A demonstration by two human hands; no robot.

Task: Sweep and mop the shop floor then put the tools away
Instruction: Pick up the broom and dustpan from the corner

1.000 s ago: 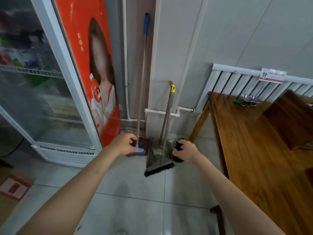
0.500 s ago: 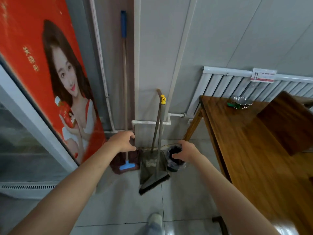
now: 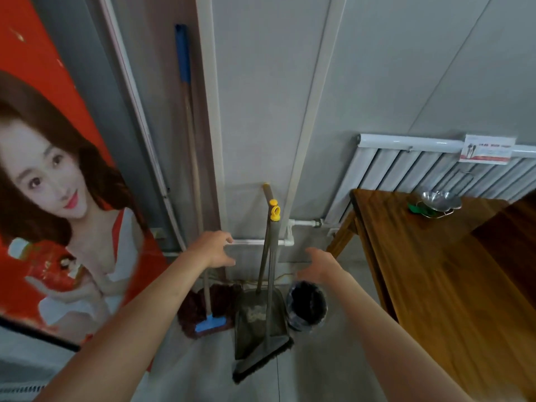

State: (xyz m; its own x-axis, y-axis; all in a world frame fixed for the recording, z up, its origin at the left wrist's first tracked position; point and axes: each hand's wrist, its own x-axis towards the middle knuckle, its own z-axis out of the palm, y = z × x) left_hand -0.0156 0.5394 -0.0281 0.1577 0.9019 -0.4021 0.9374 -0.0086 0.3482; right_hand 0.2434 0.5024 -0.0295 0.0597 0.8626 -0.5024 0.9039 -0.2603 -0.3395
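A mop (image 3: 206,314) with a dark red head, blue clamp and long wooden handle leans upright against the wall. To its right stand a grey dustpan (image 3: 259,320) and a grey broom (image 3: 272,274) with a yellow cap, both leaning on the wall. A small bin (image 3: 307,310) lined with a dark bag sits on the floor right of the dustpan. My left hand (image 3: 216,252) hovers in front of the mop handle, fingers relaxed, holding nothing. Above the bin, my right hand (image 3: 319,266) is open and empty.
A fridge side with a red poster (image 3: 63,198) stands close on the left. A wooden table (image 3: 452,271) with a metal dish (image 3: 441,201) fills the right, in front of a white radiator (image 3: 420,172). A white pipe (image 3: 258,242) runs low along the wall.
My left hand has let go of the mop handle and my right hand has lifted off the bin. Both hands have risen and opened. The view has moved closer to the wall.
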